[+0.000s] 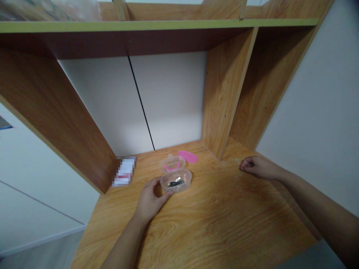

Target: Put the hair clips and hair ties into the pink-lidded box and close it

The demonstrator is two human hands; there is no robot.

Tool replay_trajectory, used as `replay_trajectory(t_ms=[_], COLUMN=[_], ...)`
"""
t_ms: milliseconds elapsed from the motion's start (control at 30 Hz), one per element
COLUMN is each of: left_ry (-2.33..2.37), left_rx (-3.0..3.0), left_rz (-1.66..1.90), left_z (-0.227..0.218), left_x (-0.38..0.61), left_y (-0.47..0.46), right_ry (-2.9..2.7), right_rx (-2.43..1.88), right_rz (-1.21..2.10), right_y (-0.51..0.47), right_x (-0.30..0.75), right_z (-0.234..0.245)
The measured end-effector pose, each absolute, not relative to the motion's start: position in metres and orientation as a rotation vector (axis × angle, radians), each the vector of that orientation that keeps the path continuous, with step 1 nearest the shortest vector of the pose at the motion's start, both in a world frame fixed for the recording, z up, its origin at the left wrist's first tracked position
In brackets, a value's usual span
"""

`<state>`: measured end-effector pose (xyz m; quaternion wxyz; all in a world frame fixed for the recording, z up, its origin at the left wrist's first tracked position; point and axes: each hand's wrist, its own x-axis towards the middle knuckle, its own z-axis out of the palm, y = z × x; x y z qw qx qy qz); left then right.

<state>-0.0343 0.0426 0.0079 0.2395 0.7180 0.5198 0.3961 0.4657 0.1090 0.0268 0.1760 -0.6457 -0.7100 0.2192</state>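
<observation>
Left grip [150, 200] against clear plastic box [176, 185], side-on.

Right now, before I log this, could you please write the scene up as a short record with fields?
Left hand: fingers against clear plastic tub
Tub contents: small dark and silver item, unidentifiable
Behind tub: clear lid with pink handle; pink oval piece
Right hand: curled, over wooden desk
Desk's far left corner: blurred white packet

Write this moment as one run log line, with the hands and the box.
left hand: at clear box | right hand: closed, on desk | box: open, dark item inside | lid: behind box
</observation>
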Motion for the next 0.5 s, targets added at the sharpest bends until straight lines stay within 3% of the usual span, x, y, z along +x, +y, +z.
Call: replay_trajectory(t_ms=[333,500], left_ry=[1.422,1.428], left_rx=[1.945,1.935], left_rz=[1.085,1.097], left_z=[0.009,0.007], left_x=[-0.033,-0.033], left_y=[0.042,0.043], right_ry=[-1.771,-1.849], right_rx=[-1.408,-1.328], right_rz=[1.259,1.291], right_y=[0.101,0.102], right_x=[0.372,0.332], right_z=[0.047,0.064])
